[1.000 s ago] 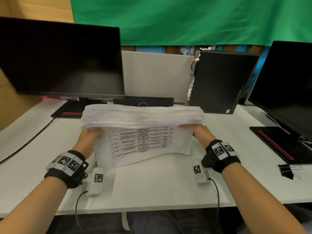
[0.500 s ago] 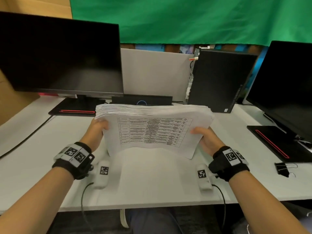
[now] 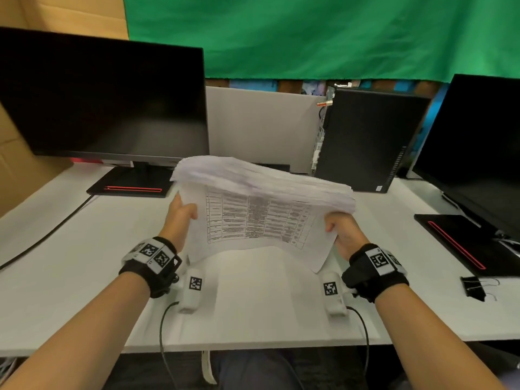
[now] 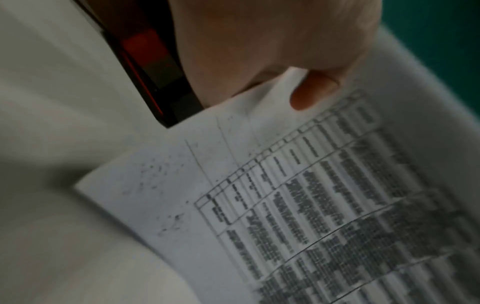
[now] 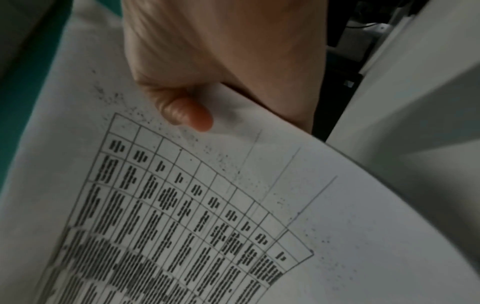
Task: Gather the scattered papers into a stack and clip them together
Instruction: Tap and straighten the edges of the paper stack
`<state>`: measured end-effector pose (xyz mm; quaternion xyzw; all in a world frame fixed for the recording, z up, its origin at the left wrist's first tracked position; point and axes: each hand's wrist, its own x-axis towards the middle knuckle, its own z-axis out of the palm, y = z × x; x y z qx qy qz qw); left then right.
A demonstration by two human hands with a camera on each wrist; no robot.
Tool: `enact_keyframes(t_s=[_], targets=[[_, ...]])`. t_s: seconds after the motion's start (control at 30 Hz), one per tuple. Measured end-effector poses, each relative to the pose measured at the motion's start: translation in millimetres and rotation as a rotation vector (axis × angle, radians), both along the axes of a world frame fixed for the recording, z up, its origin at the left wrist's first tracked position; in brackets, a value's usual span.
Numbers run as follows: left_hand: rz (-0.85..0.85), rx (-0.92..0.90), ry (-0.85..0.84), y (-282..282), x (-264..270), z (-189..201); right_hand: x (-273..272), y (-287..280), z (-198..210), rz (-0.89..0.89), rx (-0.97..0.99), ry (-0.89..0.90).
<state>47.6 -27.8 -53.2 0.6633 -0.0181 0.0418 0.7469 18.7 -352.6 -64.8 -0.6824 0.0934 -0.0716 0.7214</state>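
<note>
A thick stack of white papers (image 3: 261,204) with a printed table on the near sheet stands tilted over the white desk (image 3: 253,305), its top edge blurred. My left hand (image 3: 181,213) grips its left side and my right hand (image 3: 336,225) grips its right side. The left wrist view shows my thumb (image 4: 311,90) pressed on the printed sheet (image 4: 285,205). In the right wrist view my thumb (image 5: 187,115) pinches the same sheet (image 5: 207,205). A black binder clip (image 3: 474,287) lies on the desk at the right, apart from both hands.
A dark monitor (image 3: 101,99) stands at the back left and another monitor (image 3: 478,142) at the right. A black computer case (image 3: 368,139) is behind the stack. Red-striped monitor bases (image 3: 132,184) lie near each side.
The stack has tipped, its left end raised and its right end lower. Both hands have moved with it, still gripping its sides.
</note>
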Motion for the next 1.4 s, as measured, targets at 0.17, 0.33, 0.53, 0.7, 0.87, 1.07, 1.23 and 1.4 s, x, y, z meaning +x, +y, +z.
enact_keyframes(t_s=[0.17,0.33,0.53,0.7,0.87,1.07,1.23,1.4], targets=[[0.024,-0.05,-0.02,5,5,4,3,-8,0,-0.004,0.015,0.034],[0.042,-0.049,0.02,16,16,0,2,-12,2,0.063,0.09,0.013],[0.034,0.014,-0.016,-10,7,7,4,-2,1,0.152,0.065,-0.007],[0.113,0.013,-0.201,-19,8,15,6,2,21,0.116,0.072,-0.107],[0.051,0.046,-0.058,6,13,-2,0,-13,-6,0.163,-0.002,-0.034],[0.163,-0.041,-0.138,-3,19,12,1,-11,8,0.133,0.055,-0.072],[0.133,-0.017,-0.076,-1,19,0,-3,-10,-4,0.165,-0.053,-0.034],[0.141,-0.003,0.0,-9,30,32,-5,-5,31,0.126,-0.014,-0.072]])
